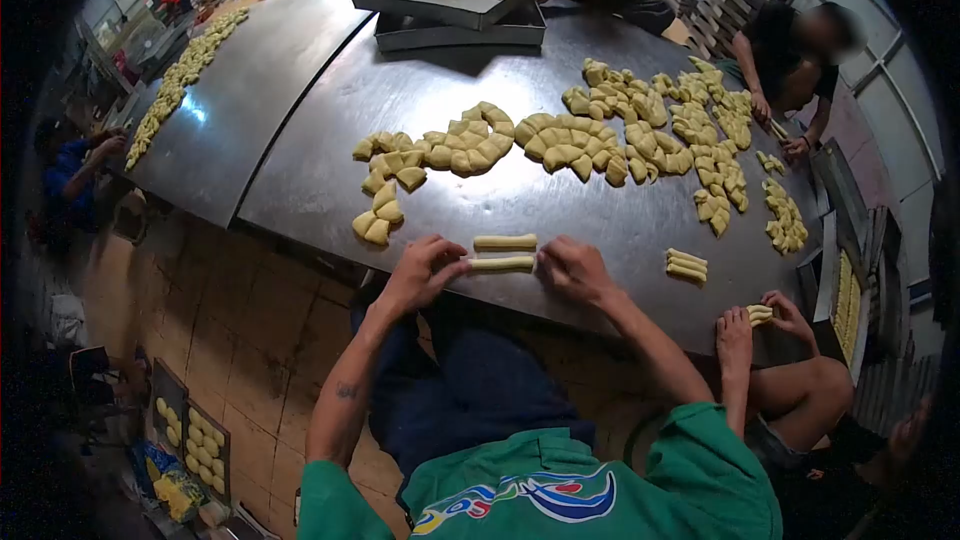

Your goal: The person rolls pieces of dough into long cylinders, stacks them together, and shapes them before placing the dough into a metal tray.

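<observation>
Near dough roll [502, 263]: on the metal table [440, 215], between both hands. Far dough roll [505, 241]: parallel, just beyond. Left hand [424, 272]: curled fingers at the near dough roll's left end. Right hand [574, 268]: bent fingers by its right end. Whether either clamps, cannot tell.

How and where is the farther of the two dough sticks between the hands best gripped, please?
Probably by both ends, the left hand coming from the left and the right hand from the right: the farther stick is long and thin, lies crosswise, and the nearer stick runs alongside it.
</observation>
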`<action>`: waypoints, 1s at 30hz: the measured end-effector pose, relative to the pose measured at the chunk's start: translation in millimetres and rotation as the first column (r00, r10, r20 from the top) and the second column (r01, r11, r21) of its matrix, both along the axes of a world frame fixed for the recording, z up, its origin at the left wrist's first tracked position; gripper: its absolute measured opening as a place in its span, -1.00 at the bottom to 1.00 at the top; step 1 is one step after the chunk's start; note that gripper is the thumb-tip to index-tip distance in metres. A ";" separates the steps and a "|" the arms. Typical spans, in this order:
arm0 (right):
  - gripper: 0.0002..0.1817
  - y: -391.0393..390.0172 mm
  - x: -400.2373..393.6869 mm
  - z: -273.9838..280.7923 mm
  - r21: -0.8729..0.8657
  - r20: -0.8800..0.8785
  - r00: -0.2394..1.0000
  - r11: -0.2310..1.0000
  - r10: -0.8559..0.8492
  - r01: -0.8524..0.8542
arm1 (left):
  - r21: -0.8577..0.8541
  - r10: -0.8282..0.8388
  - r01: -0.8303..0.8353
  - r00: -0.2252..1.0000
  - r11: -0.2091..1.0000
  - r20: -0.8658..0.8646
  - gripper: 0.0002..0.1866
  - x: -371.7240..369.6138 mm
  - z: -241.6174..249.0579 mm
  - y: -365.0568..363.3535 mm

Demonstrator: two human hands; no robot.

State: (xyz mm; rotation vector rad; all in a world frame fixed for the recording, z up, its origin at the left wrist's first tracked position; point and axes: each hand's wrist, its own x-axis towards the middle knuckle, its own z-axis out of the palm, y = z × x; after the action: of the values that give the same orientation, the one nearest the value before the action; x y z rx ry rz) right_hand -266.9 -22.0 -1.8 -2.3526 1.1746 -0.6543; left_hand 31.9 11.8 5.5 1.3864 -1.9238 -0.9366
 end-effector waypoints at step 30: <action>-0.83 -23.7 25.6 -26.9 0.124 0.427 0.865 0.965 -0.262 0.231 | -0.031 0.172 -0.182 0.966 0.983 -0.190 -0.82 -29.8 -16.1 -32.9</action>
State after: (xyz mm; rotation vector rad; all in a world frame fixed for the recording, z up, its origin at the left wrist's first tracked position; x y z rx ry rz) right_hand -241.3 -45.7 -28.7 -1.8670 1.2641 -1.1458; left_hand 2.1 -21.1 -10.6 1.3657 -1.6442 -0.8944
